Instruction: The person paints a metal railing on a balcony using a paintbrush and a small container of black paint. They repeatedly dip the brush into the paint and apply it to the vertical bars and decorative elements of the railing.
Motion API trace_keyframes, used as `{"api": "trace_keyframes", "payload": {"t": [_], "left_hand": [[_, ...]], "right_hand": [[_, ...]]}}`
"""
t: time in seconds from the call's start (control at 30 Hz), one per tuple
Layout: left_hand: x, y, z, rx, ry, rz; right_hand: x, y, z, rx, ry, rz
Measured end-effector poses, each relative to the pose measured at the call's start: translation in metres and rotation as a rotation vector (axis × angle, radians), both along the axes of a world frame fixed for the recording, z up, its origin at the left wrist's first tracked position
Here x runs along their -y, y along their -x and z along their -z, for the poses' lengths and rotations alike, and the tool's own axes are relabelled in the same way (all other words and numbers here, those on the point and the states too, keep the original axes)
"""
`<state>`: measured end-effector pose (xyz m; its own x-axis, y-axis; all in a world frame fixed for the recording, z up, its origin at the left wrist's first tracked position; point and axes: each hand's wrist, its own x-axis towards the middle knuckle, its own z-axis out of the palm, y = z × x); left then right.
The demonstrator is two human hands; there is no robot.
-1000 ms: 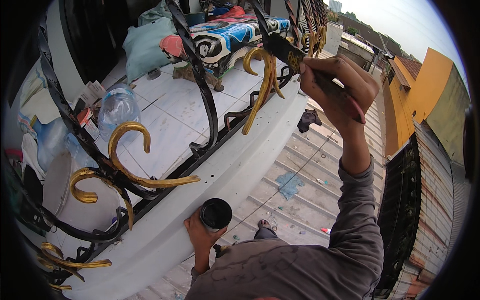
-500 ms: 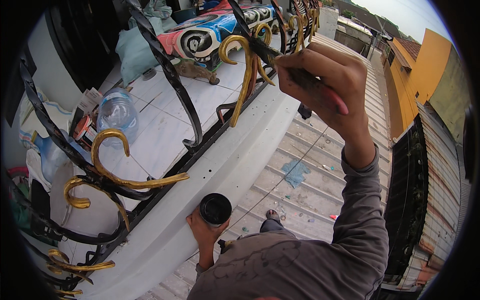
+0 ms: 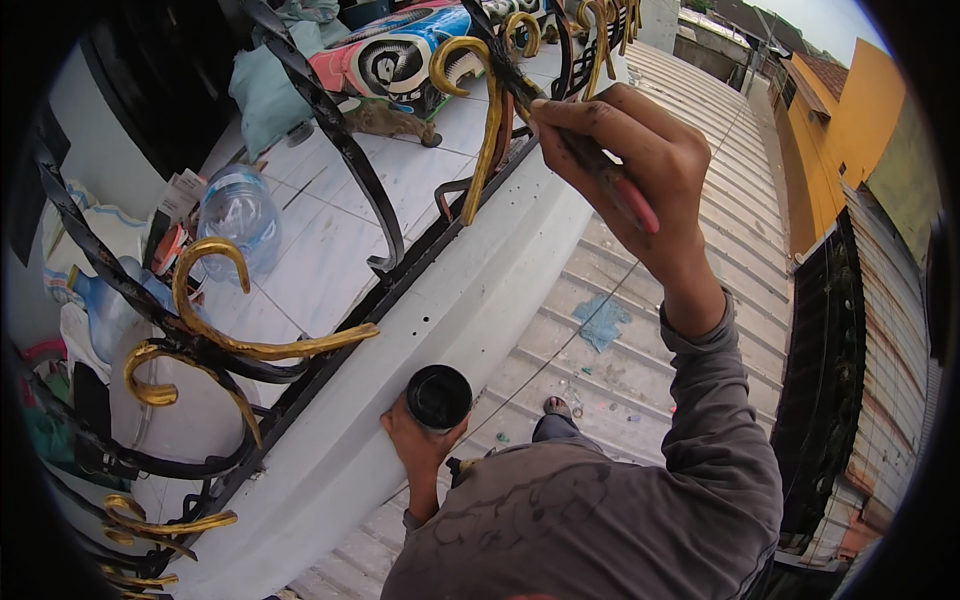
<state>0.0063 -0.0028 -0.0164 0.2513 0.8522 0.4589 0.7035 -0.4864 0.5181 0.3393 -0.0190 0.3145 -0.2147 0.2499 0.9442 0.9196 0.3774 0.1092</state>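
Between the fingers of my right hand is a paintbrush with a red-ended, dark-smeared handle. Its dark bristles lie against or very near a black bar of the metal railing, beside a gold scroll; exact contact is hard to make out. Low over the white ledge, my left hand is closed round a small round can with black paint inside. Part of that hand is hidden under the can. More gold scrolls curl off the railing at the left.
Behind the railing, a clear plastic bottle, a pale blue bag and a colourful patterned covered object stand on white tiles. A ribbed metal roof slopes below the ledge, with a blue scrap on it.
My right hand and the brush have shifted slightly left along the railing's black bar. My left hand still holds the can, which sits slightly farther right in view.
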Motion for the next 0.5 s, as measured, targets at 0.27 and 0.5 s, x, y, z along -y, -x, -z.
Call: {"api": "trace_keyframes", "payload": {"t": [0.27, 0.5], "left_hand": [[-0.001, 0.001, -0.001, -0.026, 0.021, -0.012], [-0.002, 0.002, 0.001, -0.095, 0.015, -0.001]], "right_hand": [[0.009, 0.007, 0.057, -0.33, -0.283, 0.063], [-0.032, -0.005, 0.093, -0.303, -0.267, -0.062]]}}
